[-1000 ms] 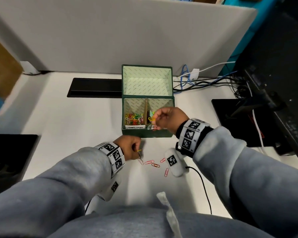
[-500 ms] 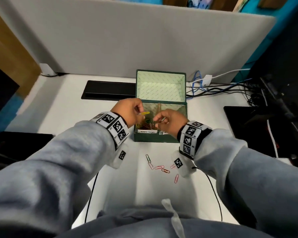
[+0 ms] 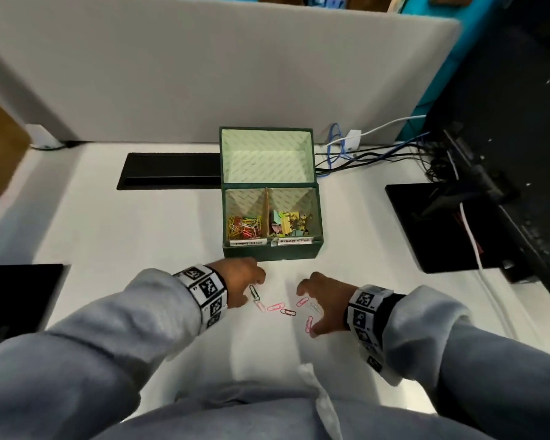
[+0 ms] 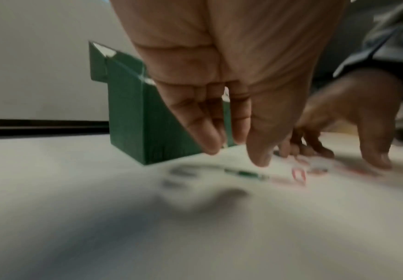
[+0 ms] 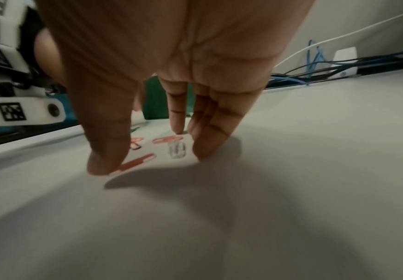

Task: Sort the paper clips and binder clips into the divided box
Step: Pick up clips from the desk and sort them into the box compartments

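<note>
Both hands are down at the last loose paper clips (image 3: pixel 280 308) on the desk (image 3: pixel 140 236), just in front of the box (image 3: pixel 270 250). The left hand (image 3: pixel 240 282) hangs over the green clip (image 3: pixel 254 293) with relaxed fingers, holding nothing. The right hand (image 3: pixel 323 301) spreads thumb and fingers around a pale clip (image 5: pixel 176 149), not yet pinched. Next, I judge, each hand pinches a flat clip and lifts it over the box's front wall into the left compartment (image 3: pixel 245 225); the desk around is open
</note>
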Motion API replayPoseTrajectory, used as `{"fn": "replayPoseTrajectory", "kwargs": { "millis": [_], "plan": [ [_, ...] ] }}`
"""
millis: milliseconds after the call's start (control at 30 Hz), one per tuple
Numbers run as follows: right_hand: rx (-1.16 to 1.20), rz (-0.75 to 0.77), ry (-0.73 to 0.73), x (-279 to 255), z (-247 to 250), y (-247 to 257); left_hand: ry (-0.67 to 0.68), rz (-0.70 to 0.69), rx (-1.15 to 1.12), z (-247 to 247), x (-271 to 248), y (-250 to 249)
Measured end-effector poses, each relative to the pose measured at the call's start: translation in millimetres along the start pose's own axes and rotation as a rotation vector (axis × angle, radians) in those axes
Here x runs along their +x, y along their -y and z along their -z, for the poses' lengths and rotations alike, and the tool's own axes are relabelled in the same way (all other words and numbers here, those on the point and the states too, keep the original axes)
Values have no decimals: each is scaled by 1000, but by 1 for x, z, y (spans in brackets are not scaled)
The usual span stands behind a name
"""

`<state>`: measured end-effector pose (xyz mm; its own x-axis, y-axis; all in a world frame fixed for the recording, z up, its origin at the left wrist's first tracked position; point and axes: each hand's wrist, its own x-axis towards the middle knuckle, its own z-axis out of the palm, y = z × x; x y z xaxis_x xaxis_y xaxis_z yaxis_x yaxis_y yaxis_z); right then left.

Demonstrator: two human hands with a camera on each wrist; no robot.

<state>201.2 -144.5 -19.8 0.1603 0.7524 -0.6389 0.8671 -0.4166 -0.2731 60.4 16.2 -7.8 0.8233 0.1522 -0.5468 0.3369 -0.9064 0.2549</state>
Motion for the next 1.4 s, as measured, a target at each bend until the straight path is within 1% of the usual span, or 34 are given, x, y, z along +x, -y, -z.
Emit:
{"fn": "replayPoseTrajectory", "kwargs": {
  "millis": [100, 267, 400, 500, 567, 600, 667, 733, 767, 867, 1000, 1067, 1200, 1400],
  "plan": [
    [-38, 80, -7, 1, -6, 7, 62, 4, 25, -9, 7, -2],
    [-43, 140, -16, 5, -8, 12, 41, 2, -52, -18, 9, -12],
    [8, 107, -44, 8, -10, 8, 19, -3, -91, -24, 9, -20],
    [67, 58, -88, 7, -8, 1, 15, -30, -95, -24, 11, -26],
    [121, 13, -122, 3, -9, -2, -12, -33, -121, -23, 12, -29],
    [144, -18, -135, 1, -10, -3, -42, -7, -133, -22, 12, -30],
    [161, -85, -132, -2, -11, -4, -85, 117, -146, -22, 11, -31],
    [144, -122, -111, -2, -13, -5, -54, 224, -107, -24, 10, -34],
    [128, -121, -101, -1, -13, -4, -26, 244, -76, -25, 10, -36],
    [100, -83, -101, 3, -14, 2, -4, 225, -48, -26, 13, -44],
    [69, -8, -99, 7, -13, 9, -16, 170, -112, -23, 18, -51],
    [65, 12, -120, 7, -12, 8, -8, 154, -119, -22, 19, -52],
    [116, -19, -123, 7, -11, 8, 18, 122, -118, -23, 21, -52],
    [207, -99, -62, 12, -11, 8, 64, 43, -163, -24, 20, -53]
  ]
}}
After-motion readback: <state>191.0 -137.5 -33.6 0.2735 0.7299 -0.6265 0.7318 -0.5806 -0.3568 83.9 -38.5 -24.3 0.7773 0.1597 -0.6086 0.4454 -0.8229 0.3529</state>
